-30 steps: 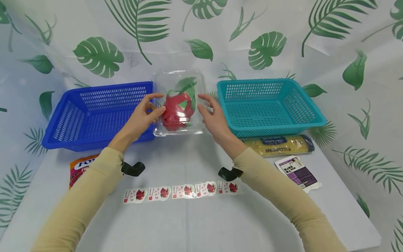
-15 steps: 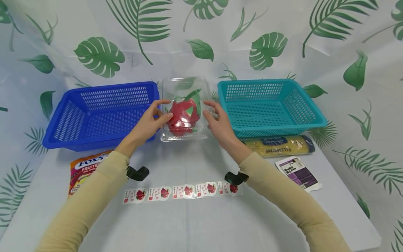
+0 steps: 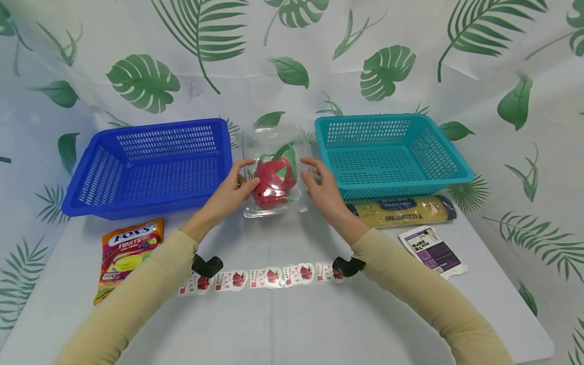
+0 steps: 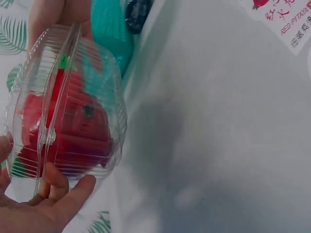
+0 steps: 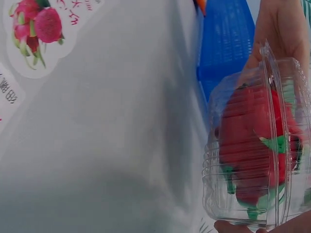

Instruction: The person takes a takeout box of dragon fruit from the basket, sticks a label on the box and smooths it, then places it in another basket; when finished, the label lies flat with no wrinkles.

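Nearest, a sleeve [image 3: 137, 295] hides part of the candy bag [image 3: 130, 248], and black wrist cameras [image 3: 208, 266] overlap the sticker strip [image 3: 272, 278]. Beyond, the left hand [image 3: 231, 191] and right hand [image 3: 325, 192] grip a clear box [image 3: 276, 136] by its sides, red fruit [image 3: 271, 182] inside, between the blue basket [image 3: 155, 206] and teal basket [image 3: 401, 187].

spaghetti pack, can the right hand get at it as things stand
Probably not without letting go: the right hand is helping hold the clear container. Otherwise the way looks fairly free, as the spaghetti pack lies close by, in front of the teal basket, mostly uncovered.
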A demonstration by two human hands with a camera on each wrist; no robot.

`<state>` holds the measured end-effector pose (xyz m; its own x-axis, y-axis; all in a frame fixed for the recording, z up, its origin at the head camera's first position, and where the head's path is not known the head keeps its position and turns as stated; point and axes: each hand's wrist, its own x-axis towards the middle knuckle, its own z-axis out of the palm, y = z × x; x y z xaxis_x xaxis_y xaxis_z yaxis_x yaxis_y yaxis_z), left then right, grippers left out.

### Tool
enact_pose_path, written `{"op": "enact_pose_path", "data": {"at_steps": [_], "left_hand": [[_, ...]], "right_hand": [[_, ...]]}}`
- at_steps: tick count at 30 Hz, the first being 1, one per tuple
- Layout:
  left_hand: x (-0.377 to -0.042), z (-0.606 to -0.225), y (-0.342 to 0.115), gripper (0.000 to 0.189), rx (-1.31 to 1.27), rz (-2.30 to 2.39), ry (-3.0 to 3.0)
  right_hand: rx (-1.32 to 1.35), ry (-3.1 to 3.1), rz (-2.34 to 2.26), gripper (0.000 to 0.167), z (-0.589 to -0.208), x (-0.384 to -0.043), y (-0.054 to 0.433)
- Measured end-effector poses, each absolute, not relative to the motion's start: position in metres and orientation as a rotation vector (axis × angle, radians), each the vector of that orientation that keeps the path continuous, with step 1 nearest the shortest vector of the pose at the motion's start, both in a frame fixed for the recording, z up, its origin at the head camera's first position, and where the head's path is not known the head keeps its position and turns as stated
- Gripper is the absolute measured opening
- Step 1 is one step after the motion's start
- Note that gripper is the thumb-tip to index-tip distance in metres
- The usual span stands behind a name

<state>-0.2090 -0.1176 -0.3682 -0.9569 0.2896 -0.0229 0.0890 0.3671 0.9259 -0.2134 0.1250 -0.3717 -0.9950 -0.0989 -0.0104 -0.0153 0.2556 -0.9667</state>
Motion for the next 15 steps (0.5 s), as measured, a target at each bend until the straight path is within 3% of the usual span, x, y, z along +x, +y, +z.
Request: {"op": "enact_pose_path", "data": {"at_steps": [15], "left_hand": [[-0.2059, -0.3772, -0.1095, 0.048, 0.284, 1.655, 2.461]], "right_hand": [[-0.092, 2.469, -1.836, 0.041, -0.3810, -0.2113, 0.1271]]}}
